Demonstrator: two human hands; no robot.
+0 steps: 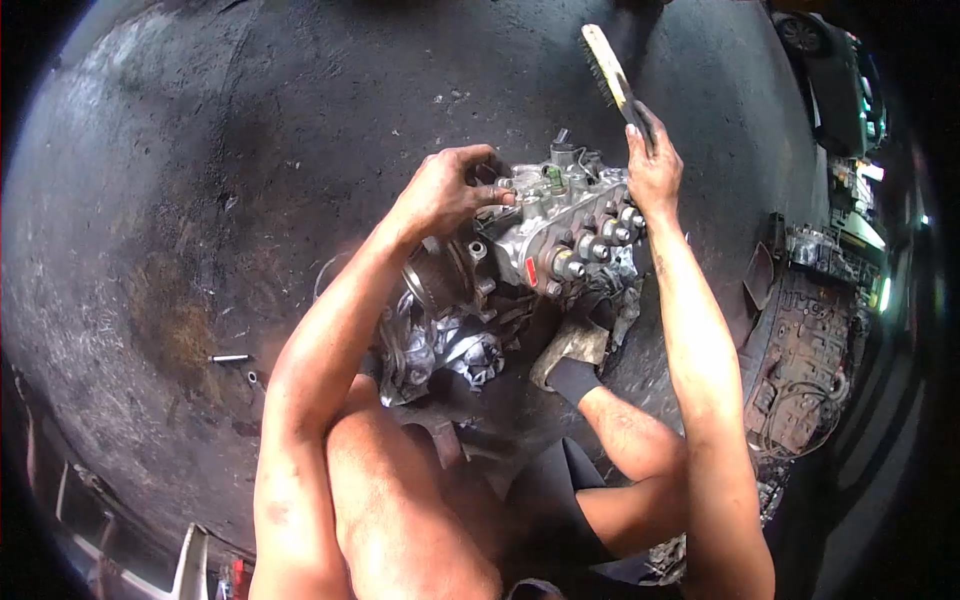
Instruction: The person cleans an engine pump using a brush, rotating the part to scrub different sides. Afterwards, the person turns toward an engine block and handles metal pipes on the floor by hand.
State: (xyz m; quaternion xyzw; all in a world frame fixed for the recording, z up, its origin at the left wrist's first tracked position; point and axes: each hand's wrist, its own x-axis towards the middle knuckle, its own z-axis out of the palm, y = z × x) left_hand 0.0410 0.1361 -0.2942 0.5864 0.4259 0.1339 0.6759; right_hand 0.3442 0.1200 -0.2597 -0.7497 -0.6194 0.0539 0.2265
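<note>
A metal fuel injection pump with a row of round outlet fittings and a small red label sits in front of me, tilted. My left hand grips its left upper side, thumb along the top and fingers curled over the far edge, partly hidden. Raised just beyond the pump's right end, my right hand is closed round the dark handle of a wire brush. The brush points up and away, its bristles facing left and apart from the pump. Below the pump lie crumpled, dirty rags.
My bent legs and shoe are close below the pump. A small metal pin rests on the dark, stained floor at left. An engine block and other machine parts stand at right, with a car farther back.
</note>
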